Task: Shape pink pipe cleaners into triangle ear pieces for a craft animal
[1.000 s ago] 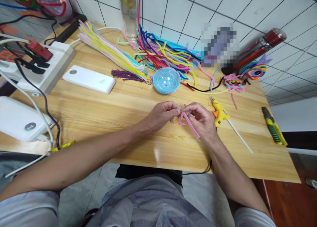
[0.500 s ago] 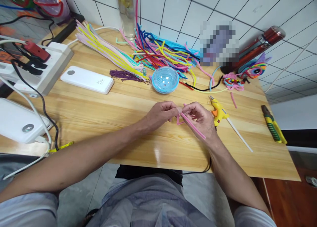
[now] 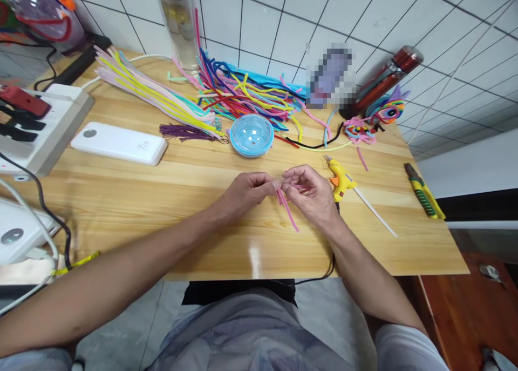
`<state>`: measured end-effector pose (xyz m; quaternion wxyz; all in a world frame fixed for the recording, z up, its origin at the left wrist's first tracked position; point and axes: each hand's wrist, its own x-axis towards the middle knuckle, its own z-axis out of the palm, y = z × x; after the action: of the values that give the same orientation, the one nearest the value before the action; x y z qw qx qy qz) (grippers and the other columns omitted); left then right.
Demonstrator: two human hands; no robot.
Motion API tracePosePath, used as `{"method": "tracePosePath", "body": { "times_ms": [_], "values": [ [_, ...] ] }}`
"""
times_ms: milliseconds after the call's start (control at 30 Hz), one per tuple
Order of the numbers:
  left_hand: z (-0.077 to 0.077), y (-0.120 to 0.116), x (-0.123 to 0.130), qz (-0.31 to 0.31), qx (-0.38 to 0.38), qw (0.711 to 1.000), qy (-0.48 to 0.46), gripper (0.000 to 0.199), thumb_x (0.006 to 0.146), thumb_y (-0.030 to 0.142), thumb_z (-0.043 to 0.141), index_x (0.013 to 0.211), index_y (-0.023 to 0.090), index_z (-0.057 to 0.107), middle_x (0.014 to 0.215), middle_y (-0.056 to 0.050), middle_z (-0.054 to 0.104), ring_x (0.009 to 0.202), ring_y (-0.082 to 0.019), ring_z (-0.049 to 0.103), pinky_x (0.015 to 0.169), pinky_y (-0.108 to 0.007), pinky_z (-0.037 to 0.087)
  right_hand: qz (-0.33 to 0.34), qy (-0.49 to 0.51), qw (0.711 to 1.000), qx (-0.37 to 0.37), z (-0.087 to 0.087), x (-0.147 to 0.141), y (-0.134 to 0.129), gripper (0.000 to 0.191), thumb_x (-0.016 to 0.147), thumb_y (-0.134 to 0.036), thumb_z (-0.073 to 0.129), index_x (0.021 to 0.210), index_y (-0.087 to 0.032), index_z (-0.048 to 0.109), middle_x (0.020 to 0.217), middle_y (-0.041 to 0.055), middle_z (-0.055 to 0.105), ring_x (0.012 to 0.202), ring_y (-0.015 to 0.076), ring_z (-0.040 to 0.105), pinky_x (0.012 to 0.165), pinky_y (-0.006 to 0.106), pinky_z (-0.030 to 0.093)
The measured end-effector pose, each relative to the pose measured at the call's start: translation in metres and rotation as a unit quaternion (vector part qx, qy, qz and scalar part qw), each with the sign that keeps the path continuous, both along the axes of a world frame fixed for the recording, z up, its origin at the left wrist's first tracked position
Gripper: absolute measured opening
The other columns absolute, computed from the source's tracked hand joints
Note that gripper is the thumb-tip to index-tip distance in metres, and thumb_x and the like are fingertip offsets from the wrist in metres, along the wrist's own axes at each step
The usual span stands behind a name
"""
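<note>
Both hands meet over the wooden table, just in front of a blue bowl (image 3: 251,135). Between them is a bent pink pipe cleaner (image 3: 290,213), one end hanging down toward the table's front edge. My left hand (image 3: 254,191) pinches it between thumb and fingertips. My right hand (image 3: 309,194) has its fingers curled round another part of the pink piece, close to the left fingertips. The palm partly hides that part. To the right of my right hand lies a yellow glue gun (image 3: 342,181) with a white glue stick (image 3: 376,213) in its back.
Colourful pipe cleaners (image 3: 246,93) lie behind the bowl, beside a glass bottle (image 3: 178,31). A white power bank (image 3: 119,143) and a power strip (image 3: 60,128) are at left. Green-yellow pliers (image 3: 424,193), a red flask (image 3: 382,82) and a pink figure (image 3: 360,130) are at right.
The long pink end, which lay across my right palm, now hangs down between the hands. My right fingers have shifted on the piece. The whole view has shifted, moving the table items left.
</note>
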<state>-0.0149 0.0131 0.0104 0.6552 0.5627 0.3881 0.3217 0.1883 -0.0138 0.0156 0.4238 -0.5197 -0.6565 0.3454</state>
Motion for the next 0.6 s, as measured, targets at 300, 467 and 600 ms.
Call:
{"method": "tracePosePath", "body": {
  "times_ms": [300, 467, 600],
  "values": [
    [-0.007, 0.001, 0.000, 0.028, -0.048, 0.997, -0.044, 0.040, 0.078, 0.056, 0.083, 0.073, 0.018, 0.070, 0.057, 0.004, 0.052, 0.055, -0.009, 0.042, 0.055, -0.025, 0.034, -0.084, 0.099, 0.991, -0.022, -0.002, 0.007, 0.006, 0.044, 0.089, -0.058, 0.084, 0.116, -0.027, 0.067, 0.103, 0.0036, 0.074, 0.089, 0.0198, 0.073, 0.080, 0.036, 0.063],
    [-0.011, 0.002, 0.001, 0.079, -0.047, 0.992, -0.083, 0.037, 0.081, 0.053, 0.083, 0.076, 0.018, 0.073, 0.060, 0.003, 0.056, 0.055, -0.009, 0.044, 0.056, -0.025, 0.035, -0.088, 0.131, 0.986, -0.045, 0.000, 0.008, 0.007, 0.051, 0.087, -0.067, 0.083, 0.113, -0.027, 0.065, 0.091, -0.0004, 0.070, 0.069, 0.0156, 0.063, 0.061, 0.030, 0.054],
    [-0.012, 0.003, 0.001, 0.123, -0.051, 0.987, -0.095, 0.036, 0.081, 0.053, 0.084, 0.078, 0.019, 0.073, 0.059, 0.004, 0.057, 0.054, -0.009, 0.044, 0.055, -0.025, 0.035, -0.059, 0.132, 0.986, -0.086, 0.006, 0.004, 0.003, 0.052, 0.087, -0.072, 0.080, 0.104, -0.025, 0.066, 0.083, -0.0008, 0.068, 0.069, 0.0161, 0.061, 0.062, 0.030, 0.050]
  ]
}}
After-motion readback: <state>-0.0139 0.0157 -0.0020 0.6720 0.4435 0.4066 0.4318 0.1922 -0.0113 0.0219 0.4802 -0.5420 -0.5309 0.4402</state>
